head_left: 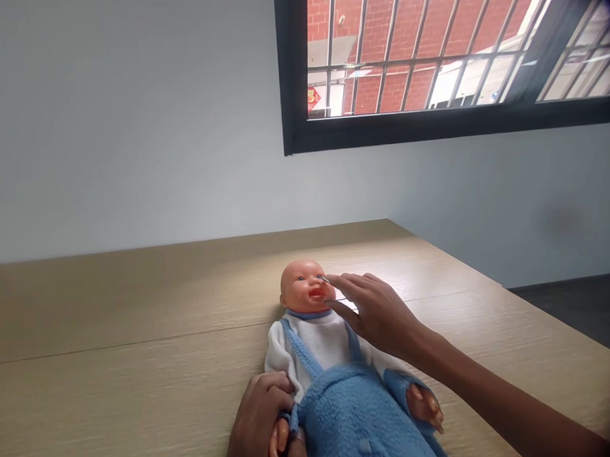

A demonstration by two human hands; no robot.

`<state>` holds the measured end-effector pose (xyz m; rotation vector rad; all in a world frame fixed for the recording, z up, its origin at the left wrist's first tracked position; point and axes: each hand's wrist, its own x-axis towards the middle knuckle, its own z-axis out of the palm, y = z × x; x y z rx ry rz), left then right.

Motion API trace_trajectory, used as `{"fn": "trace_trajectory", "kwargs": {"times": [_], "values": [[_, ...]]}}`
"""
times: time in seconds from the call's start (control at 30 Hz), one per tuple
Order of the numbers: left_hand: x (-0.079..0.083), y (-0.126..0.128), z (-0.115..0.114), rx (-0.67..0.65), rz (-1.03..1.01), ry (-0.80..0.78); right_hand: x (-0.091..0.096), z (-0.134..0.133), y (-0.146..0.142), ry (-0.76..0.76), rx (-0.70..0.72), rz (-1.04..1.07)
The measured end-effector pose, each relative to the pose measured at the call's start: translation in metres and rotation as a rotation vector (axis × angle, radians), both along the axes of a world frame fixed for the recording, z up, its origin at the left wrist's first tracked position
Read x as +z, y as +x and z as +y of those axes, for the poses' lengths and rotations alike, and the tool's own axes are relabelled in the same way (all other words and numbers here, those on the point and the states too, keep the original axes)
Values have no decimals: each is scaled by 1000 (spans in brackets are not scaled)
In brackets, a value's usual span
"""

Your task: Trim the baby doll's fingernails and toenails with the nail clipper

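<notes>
A baby doll [307, 285] with a bald head, white top and blue fleece overalls [361, 413] lies on its back on the wooden table [115, 388]. My left hand [264, 416] is closed around the doll's forearm at the sleeve cuff on the left side of the picture; the doll's small fingers poke out below. At the doll's cheek is my right hand [375, 306], thumb and fingers apart beside the face, covering part of it. The fingertips look close to or touching the cheek. The doll's other hand [425, 407] rests out to the right. Its legs lie beyond the lower edge.
The table's right edge slants down to the right, with dark floor [578, 312] past it. A pale wall [131, 128] rises behind the table. Higher up is a dark-framed window [295, 132] with metal bars and red brick outside.
</notes>
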<state>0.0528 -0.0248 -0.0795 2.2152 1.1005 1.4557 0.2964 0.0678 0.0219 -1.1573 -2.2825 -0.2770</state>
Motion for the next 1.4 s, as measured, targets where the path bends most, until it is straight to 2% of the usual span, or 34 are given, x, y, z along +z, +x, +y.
{"fn": "trace_trajectory", "kwargs": {"times": [0.63,1.07,1.4], "values": [[-6,1,2,0,-21,-12,6,-5,-3,16,41,97],[-13,3,6,8,-45,44,5,-4,-5,-9,7,64],[-8,1,4,-13,-31,18,1,-3,0,27,-22,0]]}}
